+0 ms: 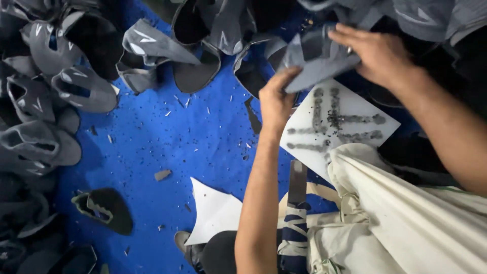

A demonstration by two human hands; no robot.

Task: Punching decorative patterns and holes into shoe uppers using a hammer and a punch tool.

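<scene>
Blue sheeting [167,147] covers the work surface, speckled all over with tiny dark and pale offcuts. Grey fabric shoe uppers with pale arrow-shaped marks [61,76] lie heaped along the left edge and across the top, some turned open so that their dark linings show. Cream-coloured cloth [406,213] fills the lower right corner, bunched and folded, with a strap running through it.

A white flat board pitted with rows of dark punch marks [355,109] lies on the sheeting at right of centre, tilted, one corner toward the cream cloth. A smaller white pointed sheet [215,210] lies lower down, near the bottom middle. A dark flat-bladed tool with a handle wrapped in dark and pale bands [296,203] stands between the person's left forearm and the cream cloth, blade uppermost, its tip just below the board.

Above the board's upper edge, both hands hold one grey folded shoe upper piece [314,61]. The right hand [378,53] comes in from the upper right and is closed over the piece's top right edge, fingers on top. The left hand [276,99] reaches up from below, its fingers and thumb pinched on the piece's lower left edge.

A dark green cut-out sole-shaped piece [104,209] lies alone on the sheeting at lower left, well apart from the hands.
</scene>
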